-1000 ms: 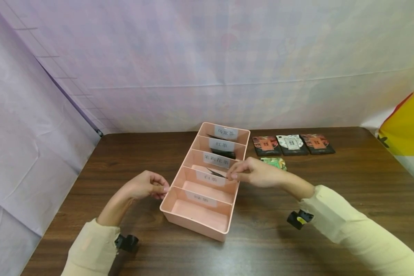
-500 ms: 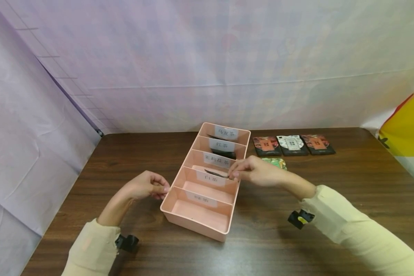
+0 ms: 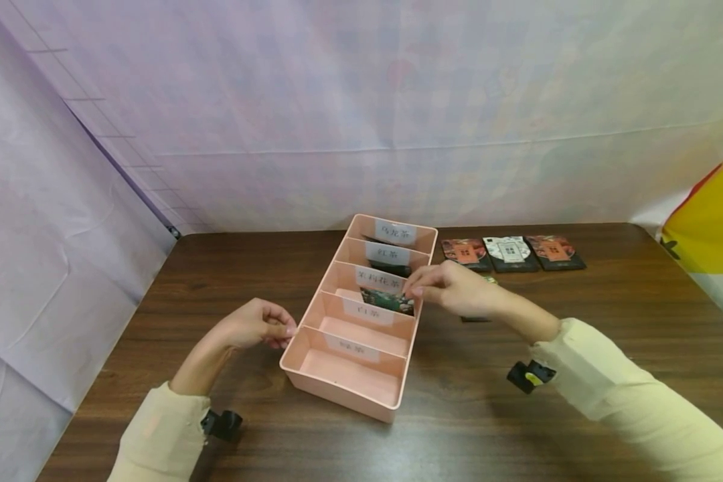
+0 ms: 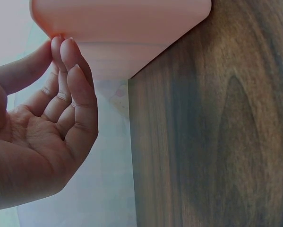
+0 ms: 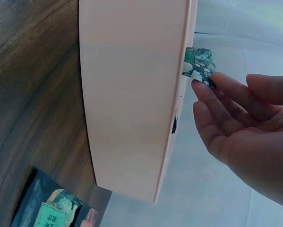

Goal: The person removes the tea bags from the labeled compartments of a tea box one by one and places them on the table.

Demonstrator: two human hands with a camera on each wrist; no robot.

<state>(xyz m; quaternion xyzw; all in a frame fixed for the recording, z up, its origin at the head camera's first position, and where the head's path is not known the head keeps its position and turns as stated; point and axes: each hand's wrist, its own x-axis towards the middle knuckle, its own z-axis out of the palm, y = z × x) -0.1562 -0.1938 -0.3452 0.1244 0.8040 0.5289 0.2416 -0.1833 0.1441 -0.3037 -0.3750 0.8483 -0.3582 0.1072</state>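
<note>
- The right hand [image 3: 458, 288] has its fingers nearly straight and the thumb apart from them. The fingertips are at the edge of a green, flower-patterned packet [image 3: 388, 301]; I see no pinch and cannot tell whether they touch it.
- That packet stands tilted in the middle of five compartments, its top showing above the nearer divider.
- I judge it light, thin and bendy, its film a little slippery. I would hold it by the upper edge near the right wall, flat between thumb and fingers; squeezing could crease it.
- The left hand [image 3: 259, 325] pinches the left rim of the pink box [image 3: 340, 397] between thumb and fingertips, which I expect steadies it.
- Dividers and right rim are the edges to watch; I find the most room upward and toward me.
- Dark packets sit in the two farthest compartments.
- Right of the box, three packets [image 3: 509, 252] lie in a row on the wooden table [image 3: 235, 268]; nearer, a green-labelled packet [image 5: 51, 215] partly hides behind the right hand in the head view.
</note>
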